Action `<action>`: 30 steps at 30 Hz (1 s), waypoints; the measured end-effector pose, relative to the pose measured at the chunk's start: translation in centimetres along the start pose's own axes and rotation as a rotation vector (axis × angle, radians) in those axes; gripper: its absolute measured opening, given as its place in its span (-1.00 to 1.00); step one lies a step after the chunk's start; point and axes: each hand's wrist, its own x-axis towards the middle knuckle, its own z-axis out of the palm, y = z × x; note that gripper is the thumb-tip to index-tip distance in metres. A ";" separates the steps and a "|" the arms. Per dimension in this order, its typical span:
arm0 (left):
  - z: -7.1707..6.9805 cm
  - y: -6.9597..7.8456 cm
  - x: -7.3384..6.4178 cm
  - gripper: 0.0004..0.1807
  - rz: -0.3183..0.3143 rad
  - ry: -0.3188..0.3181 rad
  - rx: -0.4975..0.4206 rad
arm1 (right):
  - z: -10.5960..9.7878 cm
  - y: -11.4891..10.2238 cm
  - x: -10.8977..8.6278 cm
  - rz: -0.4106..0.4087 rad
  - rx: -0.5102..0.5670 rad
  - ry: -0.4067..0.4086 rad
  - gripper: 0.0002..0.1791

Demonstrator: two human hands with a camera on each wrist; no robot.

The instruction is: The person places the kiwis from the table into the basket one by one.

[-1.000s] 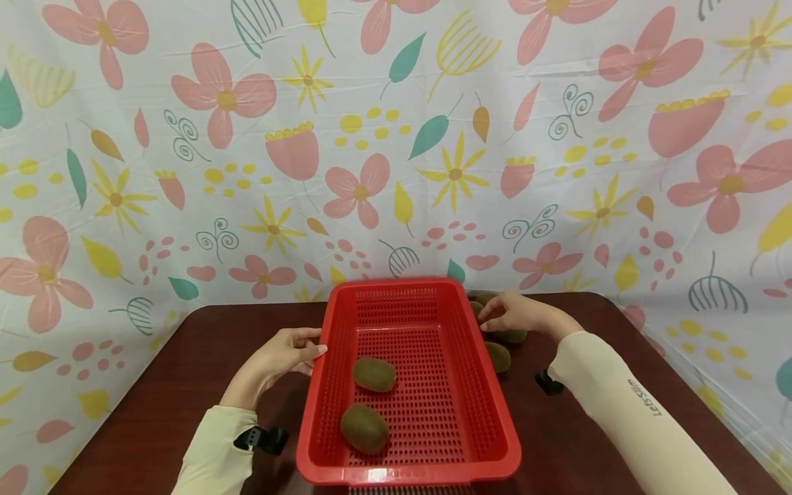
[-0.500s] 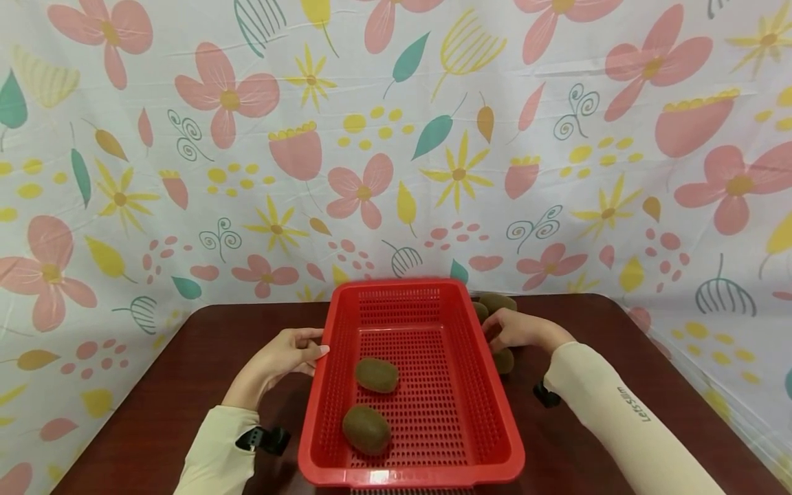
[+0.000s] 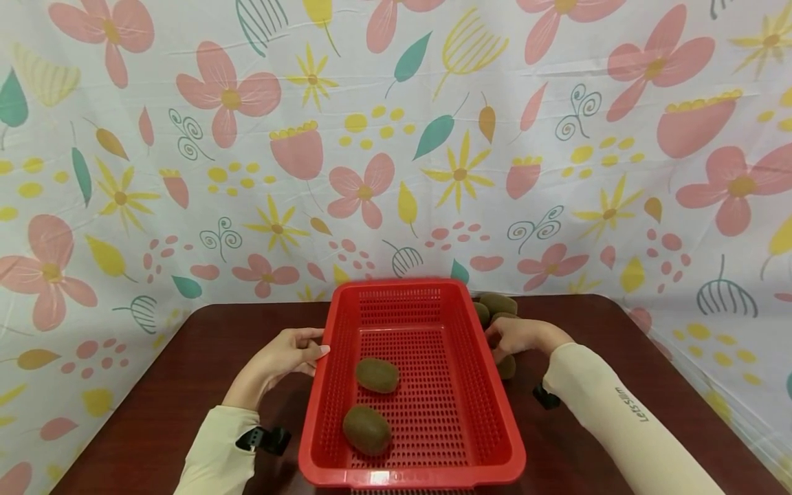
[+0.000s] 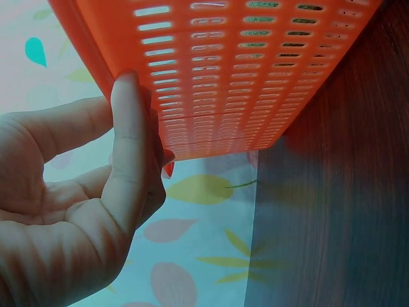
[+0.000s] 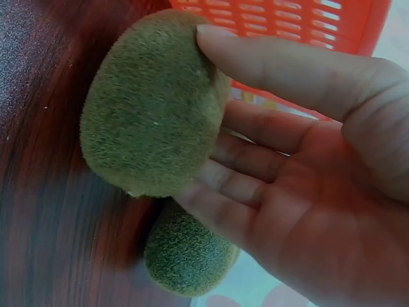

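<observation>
A red plastic basket (image 3: pixel 408 476) with slotted walls stands on the table with two brown kiwis, a rear kiwi (image 3: pixel 377 375) and a front kiwi (image 3: pixel 367 430), on its left side. My left hand (image 3: pixel 281 361) holds the basket's left rim; in the left wrist view its fingers (image 4: pixel 128 137) lie against the outer wall. Outside the right wall, my right hand (image 3: pixel 520 335) grips a kiwi (image 5: pixel 153 109), thumb on its upper side and fingers behind it. Another kiwi (image 5: pixel 188 249) lies just past those fingers. Part of the gripped kiwi is hidden in the head view.
More kiwis (image 3: pixel 498 304) cluster behind my right hand, along the basket's far right side. The dark wooden table (image 3: pixel 161 399) ends at a flower-printed cloth (image 3: pixel 396 137) hanging behind it.
My right hand has come down and slightly nearer to me, onto the kiwi beside the basket. My left hand stays at the rim, and both kiwis inside lie as before.
</observation>
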 end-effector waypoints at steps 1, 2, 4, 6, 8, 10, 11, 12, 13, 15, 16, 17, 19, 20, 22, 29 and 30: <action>0.0 0.0 0.0 -0.37 0.000 -0.001 -0.002 | 0.0 0.0 0.0 0.008 0.001 -0.009 -0.77; 0.0 0.0 0.0 -0.37 0.003 -0.003 -0.002 | 0.1 -0.1 -0.1 0.022 0.007 -0.016 -0.78; 0.0 0.0 0.0 -0.37 0.006 -0.008 0.000 | 0.1 -0.1 -0.1 0.025 0.007 -0.028 -0.79; 0.0 0.0 0.0 -0.37 0.004 -0.007 0.000 | 0.1 -0.1 -0.2 0.020 0.006 -0.034 -0.80; 0.0 0.1 0.0 -0.37 0.007 -0.007 0.004 | 0.0 0.0 -0.3 0.012 -0.002 -0.032 -0.79; -0.1 0.1 0.0 -0.37 0.007 -0.005 0.004 | -0.1 0.1 -0.3 -0.008 -0.008 -0.032 -0.78; -0.1 0.1 0.0 -0.37 0.006 -0.004 0.004 | -0.2 0.2 -0.4 -0.016 -0.014 -0.030 -0.77; -0.1 0.0 0.0 -0.37 0.006 -0.003 0.004 | -0.3 0.2 -0.4 -0.023 -0.018 -0.027 -0.77; -0.1 0.0 0.1 -0.37 0.006 -0.002 0.003 | -0.3 0.3 -0.4 -0.026 -0.015 -0.027 -0.77; 0.0 0.0 0.1 -0.37 0.006 -0.001 0.002 | -0.5 0.3 -0.5 -0.032 -0.009 -0.026 -0.77; 0.0 0.0 0.1 -0.37 0.007 -0.001 0.004 | -0.6 0.3 -0.6 -0.033 -0.007 -0.024 -0.77; 0.0 0.0 0.1 -0.37 0.006 0.000 0.005 | -0.7 0.2 -0.7 -0.023 0.003 -0.020 -0.77; 0.0 0.0 0.1 -0.37 0.005 0.002 0.004 | -0.9 0.2 -0.9 -0.011 0.007 -0.010 -0.75; 0.0 0.0 0.0 -0.37 0.003 0.004 0.003 | -1.0 0.1 -0.9 -0.004 0.005 -0.002 -0.73; 0.0 0.1 0.0 -0.37 0.005 0.001 0.005 | -1.2 0.1 -1.1 0.011 -0.005 0.015 -0.67; 0.1 0.4 -0.2 -0.36 0.009 -0.008 -0.010 | -1.9 -0.3 -1.8 0.072 -0.021 0.055 -0.45; 0.1 0.4 -0.3 -0.36 0.010 -0.008 -0.009 | -2.0 -0.3 -1.9 0.071 -0.027 0.057 -0.43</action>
